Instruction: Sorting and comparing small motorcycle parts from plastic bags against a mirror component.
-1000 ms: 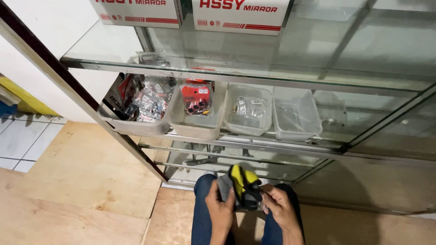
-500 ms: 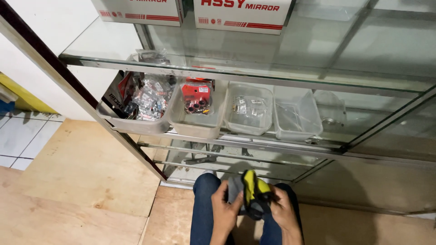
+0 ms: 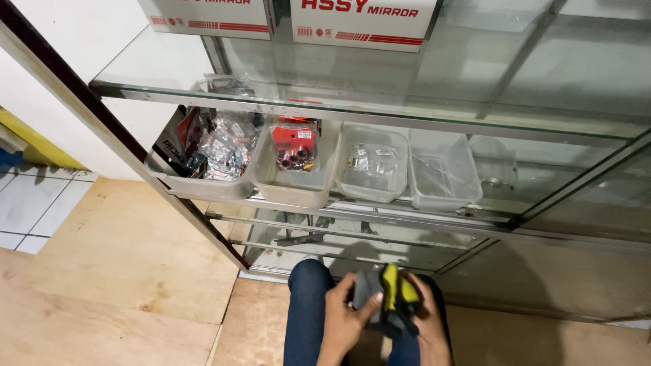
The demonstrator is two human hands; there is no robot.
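I sit in front of a glass display cabinet (image 3: 380, 112) with my knees in dark blue jeans (image 3: 305, 305) at the bottom of the head view. Both hands hold one small object, grey, black and bright yellow (image 3: 388, 298), over my lap. My left hand (image 3: 344, 317) grips its grey left side, thumb across the front. My right hand (image 3: 428, 318) wraps around its right and underside. What kind of object it is I cannot make out.
On the cabinet's middle shelf stand several clear plastic tubs: one with bagged small parts (image 3: 203, 152), one with red-packed parts (image 3: 293, 159), one with a few small bags (image 3: 373, 163), one nearly bare (image 3: 442, 173). White boxes (image 3: 363, 17) sit on top. Plywood floor (image 3: 129, 264) lies to the left.
The yellow and grey object has been turned in my hands and shifted slightly right, then back toward the middle of my lap. The view has tilted down a little.
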